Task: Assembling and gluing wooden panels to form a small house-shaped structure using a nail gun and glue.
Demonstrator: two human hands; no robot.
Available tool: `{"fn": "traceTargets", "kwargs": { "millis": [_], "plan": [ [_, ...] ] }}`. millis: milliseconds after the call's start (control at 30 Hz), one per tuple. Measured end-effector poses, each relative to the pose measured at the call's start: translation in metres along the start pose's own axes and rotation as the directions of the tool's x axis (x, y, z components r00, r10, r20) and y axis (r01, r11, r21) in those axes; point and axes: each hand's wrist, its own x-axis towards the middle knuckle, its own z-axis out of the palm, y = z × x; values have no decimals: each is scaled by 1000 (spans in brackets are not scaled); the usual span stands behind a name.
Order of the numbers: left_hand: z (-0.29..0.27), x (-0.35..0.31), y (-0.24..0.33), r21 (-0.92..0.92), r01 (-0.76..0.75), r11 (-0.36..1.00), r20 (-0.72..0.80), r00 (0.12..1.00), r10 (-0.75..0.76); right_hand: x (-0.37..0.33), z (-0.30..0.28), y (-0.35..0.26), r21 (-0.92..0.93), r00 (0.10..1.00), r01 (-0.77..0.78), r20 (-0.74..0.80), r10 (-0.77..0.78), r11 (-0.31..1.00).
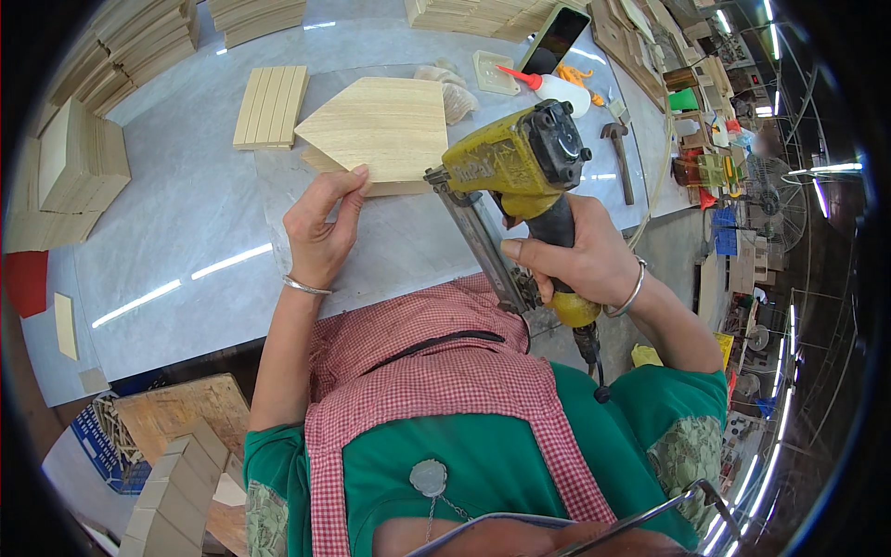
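My right hand [599, 255] is wrapped round the handle of a yellow and black pneumatic nail gun [497, 167]. The gun's nose rests at or just above the lower right corner of a pale wooden panel [385, 121] with a pointed left end; actual contact is hard to tell. Below that panel, another wooden piece [320, 161] shows along the edge. At the panel's near edge, my left hand [320, 223] is closed, its thumb and forefinger pinching the wood. A grooved wooden panel [270, 107] lies just left of the pointed one.
Wooden boards are stacked at the far left [79, 167] and along the back [473, 17]. A red-tipped white glue bottle [561, 93], a phone [555, 39], a small tray [495, 72] and a hammer [619, 158] lie right of the panel. An air hose [661, 176] runs down the right side.
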Motion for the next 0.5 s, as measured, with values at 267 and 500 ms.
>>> {"fn": "traceTargets", "kwargs": {
  "millis": [267,500],
  "plan": [
    [-1,1,2,-22,-8,1000,13,1000,8,0,6,-14,-127,999,20,-25,-24,992],
    [-8,2,1,-38,3,999,41,999,-1,12,19,-32,-99,997,55,66,-48,994]
  ]
}}
